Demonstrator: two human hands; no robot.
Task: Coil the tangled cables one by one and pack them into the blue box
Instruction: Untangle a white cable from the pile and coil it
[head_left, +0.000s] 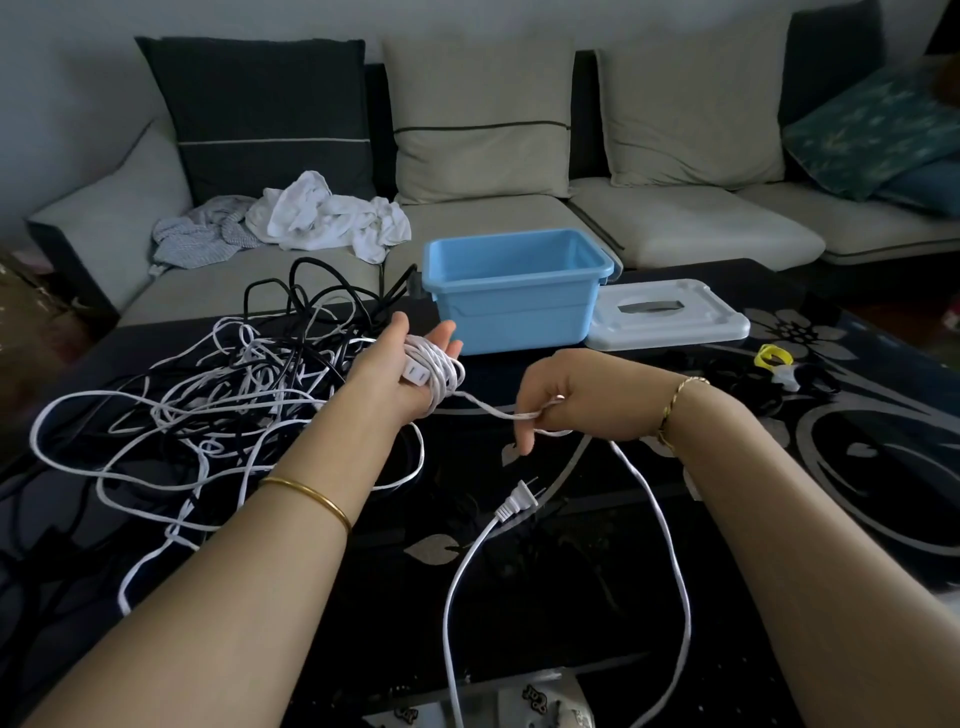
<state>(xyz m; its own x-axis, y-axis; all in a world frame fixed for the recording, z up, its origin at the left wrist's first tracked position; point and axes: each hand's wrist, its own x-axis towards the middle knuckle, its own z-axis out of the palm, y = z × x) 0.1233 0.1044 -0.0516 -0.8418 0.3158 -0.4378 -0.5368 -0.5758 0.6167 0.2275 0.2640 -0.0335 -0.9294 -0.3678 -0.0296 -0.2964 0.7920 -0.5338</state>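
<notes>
Black table (779, 519): white cable (441, 370) wound round straight-fingered left hand (382, 366); right hand (576, 400) pinches it.

Legible text: one item. A white sheet (545, 701) at the bottom edge of the view, on the near side of the dark floral table (571, 597), carries a dark, rounded marking that reads "Cat" (upside down as seen by the head camera). A second marking (404, 716) of similar style stands to its left on the same white material. It is cut by the frame edge and cannot be read.
</notes>
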